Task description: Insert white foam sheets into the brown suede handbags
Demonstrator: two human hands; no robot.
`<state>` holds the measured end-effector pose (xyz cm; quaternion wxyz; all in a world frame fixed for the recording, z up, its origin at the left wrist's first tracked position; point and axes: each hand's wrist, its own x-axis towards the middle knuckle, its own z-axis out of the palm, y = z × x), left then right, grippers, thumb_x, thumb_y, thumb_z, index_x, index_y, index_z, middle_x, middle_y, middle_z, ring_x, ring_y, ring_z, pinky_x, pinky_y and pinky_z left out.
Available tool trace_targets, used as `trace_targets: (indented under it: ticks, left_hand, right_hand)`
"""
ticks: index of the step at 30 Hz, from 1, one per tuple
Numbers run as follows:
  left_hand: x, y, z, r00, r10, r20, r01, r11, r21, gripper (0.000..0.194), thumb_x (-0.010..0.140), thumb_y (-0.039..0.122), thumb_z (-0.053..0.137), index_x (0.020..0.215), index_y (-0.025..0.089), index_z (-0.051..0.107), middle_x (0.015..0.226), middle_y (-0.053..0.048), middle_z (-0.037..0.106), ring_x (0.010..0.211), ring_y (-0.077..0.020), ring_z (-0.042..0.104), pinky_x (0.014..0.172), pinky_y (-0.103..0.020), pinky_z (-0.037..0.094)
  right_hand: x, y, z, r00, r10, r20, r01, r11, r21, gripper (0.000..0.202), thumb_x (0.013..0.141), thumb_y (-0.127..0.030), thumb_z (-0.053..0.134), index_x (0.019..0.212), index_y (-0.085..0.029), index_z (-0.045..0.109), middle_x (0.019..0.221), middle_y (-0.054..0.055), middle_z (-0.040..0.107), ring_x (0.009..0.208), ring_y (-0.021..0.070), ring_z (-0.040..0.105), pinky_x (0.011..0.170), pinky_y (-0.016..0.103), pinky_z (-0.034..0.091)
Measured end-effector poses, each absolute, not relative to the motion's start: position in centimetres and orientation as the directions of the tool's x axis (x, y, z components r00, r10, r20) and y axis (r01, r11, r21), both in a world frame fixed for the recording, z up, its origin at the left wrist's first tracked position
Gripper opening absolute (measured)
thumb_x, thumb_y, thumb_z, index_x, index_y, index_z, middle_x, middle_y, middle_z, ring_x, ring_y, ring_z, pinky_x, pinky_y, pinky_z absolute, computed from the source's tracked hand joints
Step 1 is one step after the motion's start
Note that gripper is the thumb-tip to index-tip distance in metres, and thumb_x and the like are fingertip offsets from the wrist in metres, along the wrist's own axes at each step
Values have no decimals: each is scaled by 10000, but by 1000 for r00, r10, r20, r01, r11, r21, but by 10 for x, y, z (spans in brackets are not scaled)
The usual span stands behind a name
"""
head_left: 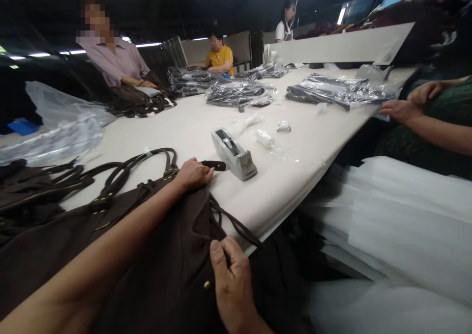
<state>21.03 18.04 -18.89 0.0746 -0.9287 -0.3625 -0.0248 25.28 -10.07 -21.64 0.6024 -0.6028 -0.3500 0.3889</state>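
A dark brown handbag (158, 255) with long handles and brass-coloured fittings lies across the near part of the table. My left hand (193, 175) is closed on its upper edge, where a short dark strap end (216, 165) sticks out past the fingers. Lower down, my right hand (232, 275) pinches the bag's side edge between thumb and fingers, near a brass stud (207, 285). Thin straps hang over the table edge between my hands. Just beyond my left hand stands a grey tape dispenser (236, 157).
Plastic-wrapped dark bags (332, 91) lie farther back, touched by a co-worker's hand (401, 111) at the right. White sheets (409, 221) are stacked below the table (302, 152). More brown bags (37, 191) lie left, near clear plastic (55, 132). Other people stand behind.
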Motion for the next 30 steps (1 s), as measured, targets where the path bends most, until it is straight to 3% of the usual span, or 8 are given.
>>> trace_targets:
  ticks: [5,10,14,18,23,25,27,30]
  left_hand:
    - [210,189,-192,619,778,107,785,-618,-44,385,878,417,476,626,202,672,627,-67,677,691,-211,627,652,-323,418]
    - [210,192,-196,540,837,93,839,-544,28,346,919,470,539,822,155,647,779,-15,659,716,-137,610,726,-321,511]
    - [210,182,-193,509,846,160,853,-520,38,296,925,432,557,975,151,637,954,-45,663,845,-156,631,798,-360,538]
    - [209,166,-183,510,819,263,846,-532,18,289,923,408,563,1047,154,629,1084,-72,647,996,-193,616,912,-429,510]
    - [198,132,-166,453,817,356,860,-506,66,308,936,383,518,1106,142,608,1236,-128,586,1188,-260,533,1008,-471,435]
    - [191,113,-165,449,822,350,855,-509,98,392,925,420,500,1187,139,580,1329,-184,532,1282,-305,467,1060,-471,386]
    - [184,95,-169,462,829,316,845,-519,126,549,892,505,506,1305,143,515,1435,-217,450,1368,-339,386,1114,-471,326]
    - [179,74,-184,488,843,224,835,-526,160,762,858,608,482,1441,127,385,1534,-225,341,1444,-371,275,1159,-512,250]
  right_hand:
    - [257,-112,-258,519,829,-208,-155,-148,-977,567,887,-713,380,624,-212,398,620,-20,391,606,129,372,585,265,361]
    - [251,-118,-273,495,831,-252,-303,-106,-947,548,865,-719,444,702,-202,523,640,-2,469,648,153,458,595,253,420]
    - [255,-120,-281,411,886,-212,-344,-65,-937,540,883,-709,423,780,-208,595,635,18,534,659,190,534,590,276,462]
    - [270,-115,-288,385,913,-135,-212,-55,-976,472,876,-683,474,896,-235,619,760,39,630,715,210,595,641,299,498]
    - [282,-111,-273,442,896,-52,16,-65,-998,461,928,-600,424,1190,-252,572,1107,113,664,1009,283,639,848,399,514]
    - [282,-113,-250,529,837,141,240,11,-971,485,943,-523,423,1315,-225,514,1245,152,603,1161,318,573,966,462,460]
    - [277,-115,-218,538,743,399,482,117,-868,482,962,-416,401,1386,-202,478,1364,166,522,1283,328,477,1052,505,385]
    - [258,-110,-177,318,730,605,687,262,-678,462,975,-302,372,1404,-185,499,1476,139,441,1389,304,368,1121,502,321]
